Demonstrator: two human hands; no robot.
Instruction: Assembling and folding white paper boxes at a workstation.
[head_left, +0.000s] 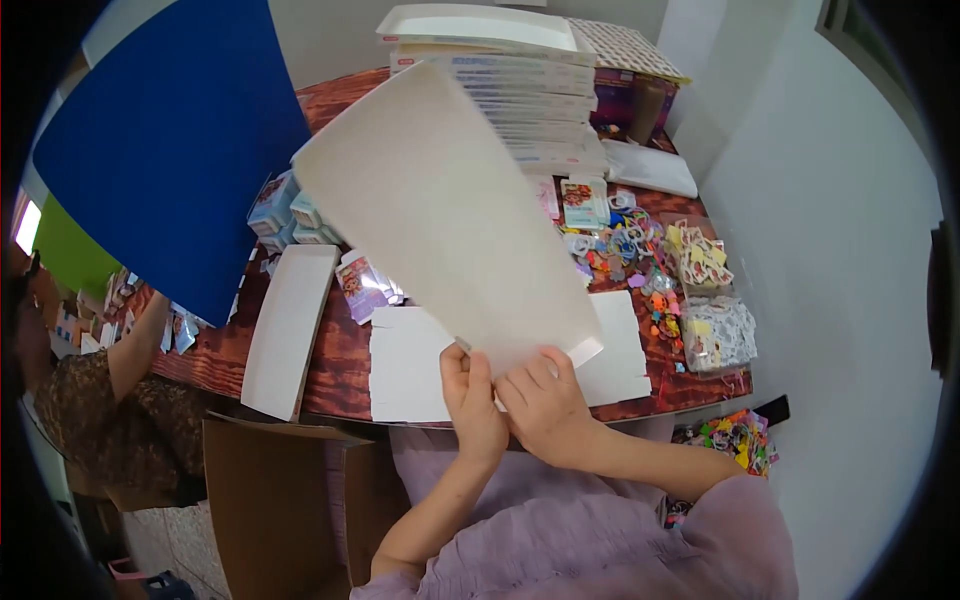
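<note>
A shallow white cardboard box lid point(450, 200) is raised and tilted over the table, its far end high. My left hand point(475, 410) is closed on the corner of its near end. Beside it, my right hand point(548, 408) grips the same near edge, fingers curled over the rim. Under the lid, a flat white card sheet point(405, 375) with ragged side edges lies at the table's front edge, partly covered. Another long white lid point(290, 325) rests on the table to the left.
At the back stands a tall stack of flat boxes point(540, 110). Small colourful charms point(625, 245) and clear bags point(720, 335) lie to the right. A cardboard carton point(270, 510) stands below left. A blue panel point(180, 150) rises near a co-worker's arm point(140, 345).
</note>
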